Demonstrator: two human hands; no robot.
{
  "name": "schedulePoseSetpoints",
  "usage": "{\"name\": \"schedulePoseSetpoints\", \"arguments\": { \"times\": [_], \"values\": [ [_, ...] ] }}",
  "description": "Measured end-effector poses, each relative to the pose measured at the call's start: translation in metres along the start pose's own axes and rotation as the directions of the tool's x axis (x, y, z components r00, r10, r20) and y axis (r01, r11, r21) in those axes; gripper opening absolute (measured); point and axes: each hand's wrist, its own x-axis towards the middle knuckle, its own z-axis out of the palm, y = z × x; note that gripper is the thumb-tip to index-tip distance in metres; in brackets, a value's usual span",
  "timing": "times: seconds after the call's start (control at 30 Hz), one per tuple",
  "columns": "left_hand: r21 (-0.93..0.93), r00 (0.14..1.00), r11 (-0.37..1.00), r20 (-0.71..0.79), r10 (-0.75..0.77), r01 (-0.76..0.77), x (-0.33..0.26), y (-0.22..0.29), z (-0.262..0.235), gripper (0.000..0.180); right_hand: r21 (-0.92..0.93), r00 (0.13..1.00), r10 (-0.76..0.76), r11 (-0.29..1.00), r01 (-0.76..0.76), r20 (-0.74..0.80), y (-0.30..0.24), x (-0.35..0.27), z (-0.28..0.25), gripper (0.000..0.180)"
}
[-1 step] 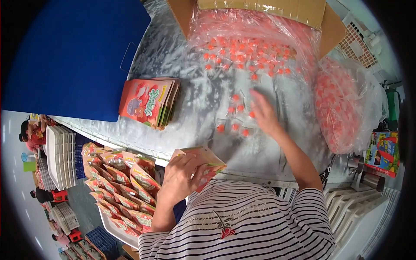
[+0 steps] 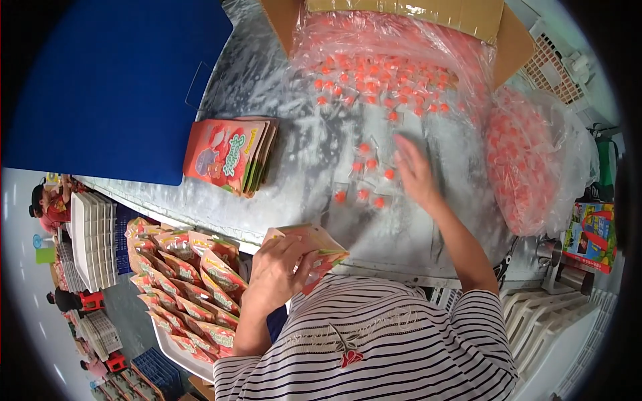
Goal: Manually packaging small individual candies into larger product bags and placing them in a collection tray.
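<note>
My left hand [image 2: 273,273] grips a red printed pouch [image 2: 319,248] by its side, at the table's near edge. The pouch's top faces up and away from me. My right hand [image 2: 416,175] is over the grey table [image 2: 301,167], fingers stretched out and apart, with nothing seen in it. Just left of it lie several small clear packets with round orange-red pieces, among them one packet [image 2: 389,174] closest to the fingers. A larger heap of the same packets [image 2: 374,83] spreads farther back. To the left is a stack of flat pouches [image 2: 224,155].
An open cardboard box [image 2: 408,8] lined with clear plastic stands behind the heap. A bulging bag of packets [image 2: 525,164] sits at right. A blue bin [image 2: 107,87] covers the far left. Filled pouches [image 2: 187,287] crowd a white tray [image 2: 175,347] at lower left. People work beyond.
My right hand has shifted slightly right, away from the small group of packets. My left hand and its pouch stay in place.
</note>
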Motion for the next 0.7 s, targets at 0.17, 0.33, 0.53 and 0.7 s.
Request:
{"name": "schedulePoseSetpoints", "arguments": {
  "times": [0.17, 0.33, 0.53, 0.7],
  "values": [
    [-0.028, 0.999, 0.999, -0.014, -0.045, 0.044, -0.012, -0.007, -0.001, 0.012, -0.198, 0.998, -0.056, 0.979, 0.050, -0.025, 0.006, -0.017, -0.028, 0.057],
    [-0.019, 0.996, 0.996, -0.002, -0.092, 0.092, -0.023, -0.007, -0.003, 0.012, -0.337, 0.981, -0.103, 0.929, 0.155, 0.166, -0.014, -0.030, -0.018, 0.084],
    [-0.033, 0.993, 0.993, -0.006, -0.118, 0.117, -0.032, -0.007, -0.004, 0.012, -0.370, 0.950, -0.081, 0.908, 0.195, 0.301, -0.020, -0.045, 0.010, 0.101],
    [-0.048, 0.995, 0.994, -0.032, -0.098, 0.096, -0.034, -0.006, -0.003, 0.013, -0.393, 0.967, -0.129, 0.896, 0.209, 0.219, -0.016, -0.050, 0.026, 0.099]
  ]
}}
